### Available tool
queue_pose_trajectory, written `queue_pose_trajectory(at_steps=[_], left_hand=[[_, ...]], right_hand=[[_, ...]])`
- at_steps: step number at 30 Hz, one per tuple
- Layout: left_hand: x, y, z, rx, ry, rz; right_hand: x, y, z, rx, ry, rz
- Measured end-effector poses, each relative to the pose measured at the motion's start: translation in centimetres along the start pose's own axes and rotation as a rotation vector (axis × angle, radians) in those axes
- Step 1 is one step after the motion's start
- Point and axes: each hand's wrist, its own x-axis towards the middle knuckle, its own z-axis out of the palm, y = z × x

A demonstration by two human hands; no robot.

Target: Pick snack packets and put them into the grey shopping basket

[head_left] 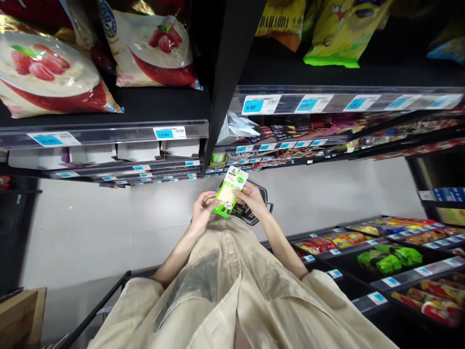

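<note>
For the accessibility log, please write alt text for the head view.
The left hand and right hand together hold a green and white packet over a black basket, in a shop aisle between stocked shelves with blue price tags.

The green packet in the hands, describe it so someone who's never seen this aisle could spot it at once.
Between the black shelves, over the pale floor, the left hand and right hand hold the green packet above a black basket. It is small and flat, bright green with a white middle, the only product held rather than shelved.
</note>
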Motion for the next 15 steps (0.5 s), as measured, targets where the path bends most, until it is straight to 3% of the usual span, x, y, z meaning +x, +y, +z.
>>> queue_pose_trajectory(at_steps=[5, 10, 15], left_hand=[[0.5, -0.1, -0.7, -0.071, 0.003, -0.072], [1.3, -0.2, -1.4, -0.121, 0.027, -0.015], [1.5, -0.4, -2.8, -0.109, 0.145, -0.016]], right_hand=[[2.4, 0.0, -0.3, -0.093, -0.04, -0.025], [5.3, 0.5, -0.3, -0.164, -0.061, -0.065], [9.6, 2.4, -1.8, -0.354, 0.118, -0.142]])
